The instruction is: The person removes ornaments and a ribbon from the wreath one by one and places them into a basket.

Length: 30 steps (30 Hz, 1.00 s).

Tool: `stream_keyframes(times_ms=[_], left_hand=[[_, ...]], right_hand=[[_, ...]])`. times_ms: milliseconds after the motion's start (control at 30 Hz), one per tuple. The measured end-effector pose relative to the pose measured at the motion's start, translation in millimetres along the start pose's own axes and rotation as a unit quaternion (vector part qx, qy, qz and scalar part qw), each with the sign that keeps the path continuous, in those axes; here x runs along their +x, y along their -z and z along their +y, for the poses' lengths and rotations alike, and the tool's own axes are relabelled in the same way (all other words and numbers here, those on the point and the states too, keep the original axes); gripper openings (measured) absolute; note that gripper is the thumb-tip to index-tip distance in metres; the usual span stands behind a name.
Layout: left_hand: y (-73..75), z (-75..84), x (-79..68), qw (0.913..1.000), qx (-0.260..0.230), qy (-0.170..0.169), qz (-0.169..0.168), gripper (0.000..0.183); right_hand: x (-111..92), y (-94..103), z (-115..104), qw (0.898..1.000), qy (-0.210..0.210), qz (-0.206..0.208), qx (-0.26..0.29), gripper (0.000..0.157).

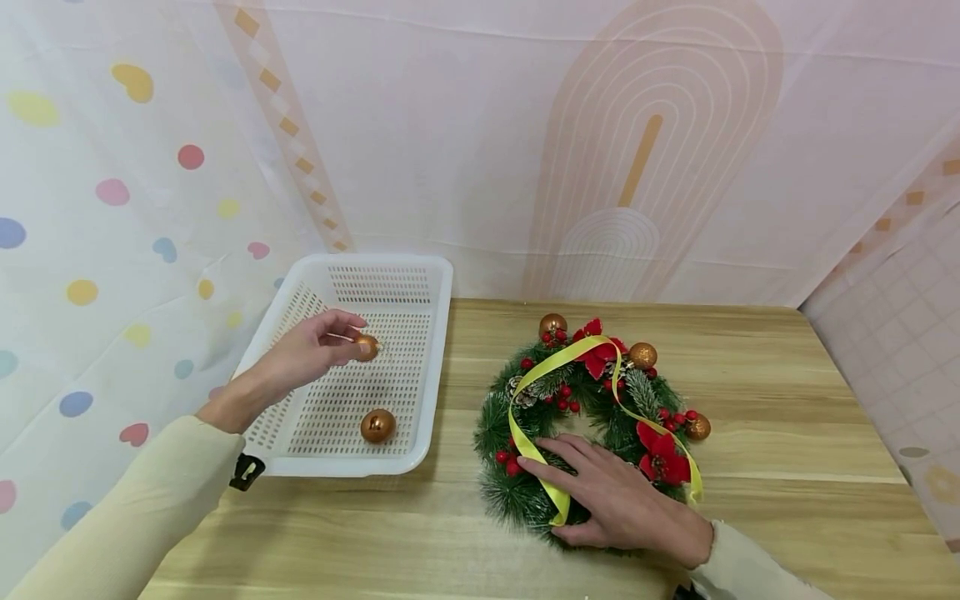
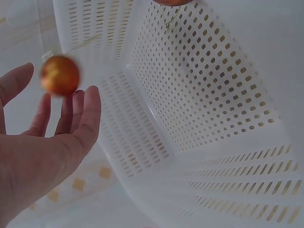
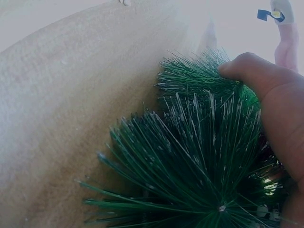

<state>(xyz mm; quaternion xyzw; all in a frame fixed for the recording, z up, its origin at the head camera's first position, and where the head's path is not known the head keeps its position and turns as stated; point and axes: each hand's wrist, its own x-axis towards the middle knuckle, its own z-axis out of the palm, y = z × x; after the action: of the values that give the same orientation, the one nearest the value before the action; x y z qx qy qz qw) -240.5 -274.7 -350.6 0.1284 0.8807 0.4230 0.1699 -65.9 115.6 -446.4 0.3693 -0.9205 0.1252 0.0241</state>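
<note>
My left hand [image 1: 318,342] reaches over a white perforated plastic basket [image 1: 440,367], thumb and fingers spread apart. A shiny copper Christmas ball [image 2: 60,76] is at its fingertips, blurred in the left wrist view, with a gap between it and the thumb. Another copper ball [image 1: 378,426] lies on the basket floor nearer me. On the front part of a green Christmas wreath [image 1: 517,500] rests my right hand [image 1: 615,496], fingers extended across the needles and a yellow ribbon [image 1: 551,475]. Its thumb lies against the greenery [image 3: 190,142] in the right wrist view.
Red poinsettia flowers [image 1: 663,454], berries, a pinecone [image 1: 522,392] and several copper balls [image 1: 642,356] decorate the wreath. It lies on a wood-grain table [image 1: 787,467], right of the basket. Patterned cloth [image 1: 465,150] hangs behind the table and along its left side.
</note>
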Motion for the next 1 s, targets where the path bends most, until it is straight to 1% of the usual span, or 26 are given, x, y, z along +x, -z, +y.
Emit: stream_keyframes(times_ms=[133, 233, 367, 500, 700, 867, 1000], left_hand=[[-1.7, -0.5, 0.9, 0.9998, 0.018, -0.009, 0.004, 0.047], [-3.0, 2.4, 0.2, 0.9998, 0.012, -0.013, 0.005, 0.046], [-7.8, 12.6, -2.3, 0.9996, 0.0, -0.027, 0.004, 0.043], [-17.0, 26.8, -4.9, 0.9989, 0.002, -0.046, -0.004, 0.039], [-26.7, 41.9, 5.2, 0.9966, 0.002, -0.073, -0.037, 0.034], [-33.0, 47.8, 17.2, 0.994, 0.006, -0.091, -0.061, 0.031], [-37.5, 50.1, 28.2, 0.991, 0.011, -0.109, -0.077, 0.035]], right_hand=[[0, -0.3, 0, 1.0, 0.001, 0.0, -0.002, 0.086], [1, -0.6, 0, 1.0, 0.006, 0.002, -0.004, 0.086], [2, -0.2, -1, 1.0, 0.012, -0.002, -0.002, 0.088], [2, 1.4, 0, 1.0, 0.015, -0.016, -0.001, 0.089], [3, 0.7, 0, 1.0, 0.013, -0.026, 0.001, 0.089], [2, 1.4, 2, 1.0, 0.009, -0.026, 0.007, 0.089], [4, 2.1, 0, 1.0, -0.007, -0.018, -0.003, 0.09]])
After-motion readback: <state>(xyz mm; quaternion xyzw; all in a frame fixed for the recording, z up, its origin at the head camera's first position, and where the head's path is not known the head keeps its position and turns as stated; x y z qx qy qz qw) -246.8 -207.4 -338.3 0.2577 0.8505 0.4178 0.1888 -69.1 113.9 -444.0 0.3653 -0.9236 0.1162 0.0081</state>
